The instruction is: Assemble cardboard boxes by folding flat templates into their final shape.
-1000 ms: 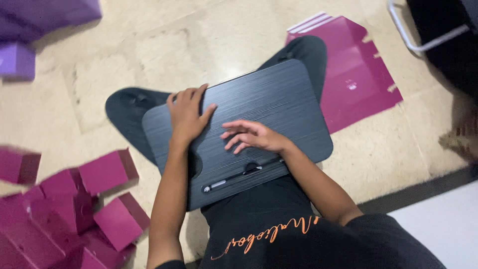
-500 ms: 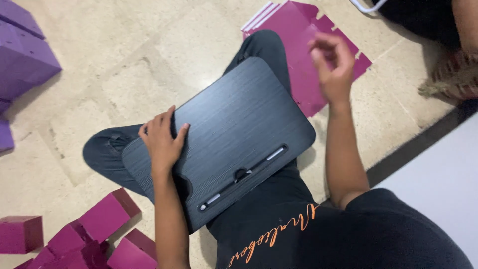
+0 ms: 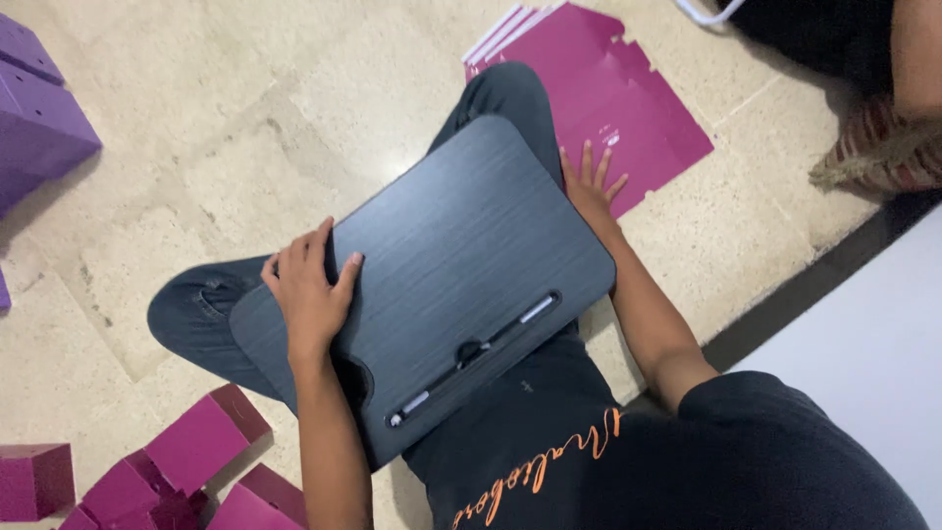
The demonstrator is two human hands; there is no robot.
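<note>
A dark wood-grain lap desk (image 3: pixel 461 265) lies tilted across my crossed legs, with a pen groove near its close edge. My left hand (image 3: pixel 309 290) rests on the desk's left edge, fingers curled over the rim and thumb on top. My right hand (image 3: pixel 592 186) is flat with fingers spread, just past the desk's right edge. Its fingertips touch the near edge of a stack of flat magenta cardboard sheets (image 3: pixel 608 93) lying on the floor.
Folded magenta boxes (image 3: pixel 186 456) are piled at the lower left. Purple boxes (image 3: pixel 39 123) stand at the upper left. Another person's leg and patterned footwear (image 3: pixel 873 147) are at the upper right. A white surface (image 3: pixel 873 353) lies to my right on the beige stone floor.
My right hand left the desk top, rose over the magenta sheets, and now lies spread at their near edge. My left hand stayed on the desk's left edge.
</note>
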